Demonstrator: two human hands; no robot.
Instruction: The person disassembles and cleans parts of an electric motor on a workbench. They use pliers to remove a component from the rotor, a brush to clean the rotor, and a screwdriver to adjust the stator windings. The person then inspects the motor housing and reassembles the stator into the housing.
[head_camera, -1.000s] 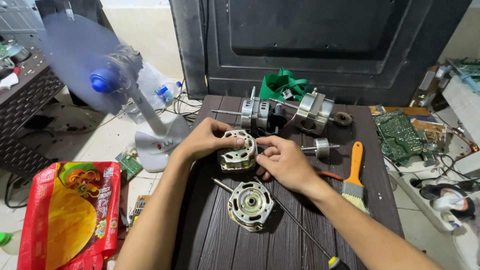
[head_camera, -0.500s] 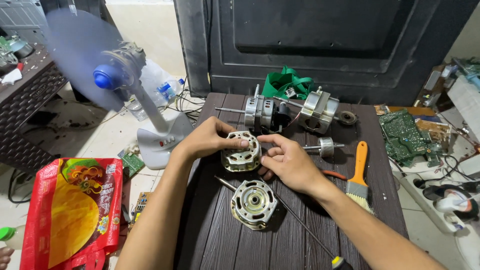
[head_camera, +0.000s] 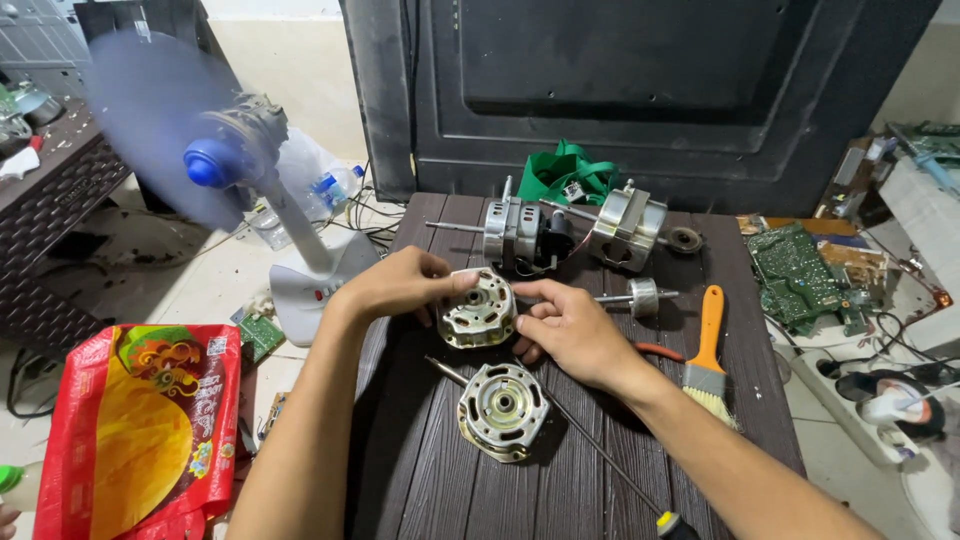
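Note:
Both of my hands hold a round metal motor housing cover (head_camera: 478, 310) just above a dark slatted table (head_camera: 420, 470). My left hand (head_camera: 395, 283) grips its left and top edge, thumb on the rim. My right hand (head_camera: 565, 328) grips its right side, fingers curled under. A second motor end cover (head_camera: 502, 410) with a bearing hole lies flat on the table just below them. A long screwdriver (head_camera: 600, 455) runs diagonally under it, handle at the lower right.
Two fan motor assemblies (head_camera: 575, 232), a rotor with shaft (head_camera: 640, 296) and a small ring lie at the table's back. An orange-handled brush (head_camera: 706, 355) sits right. A spinning blue fan (head_camera: 215, 160) stands left; a red bag (head_camera: 140, 430) lies on the floor; circuit boards (head_camera: 800, 270) right.
My hands have turned the held cover slightly and kept it near the same spot; the view has shifted a little. Nothing was put down or picked up.

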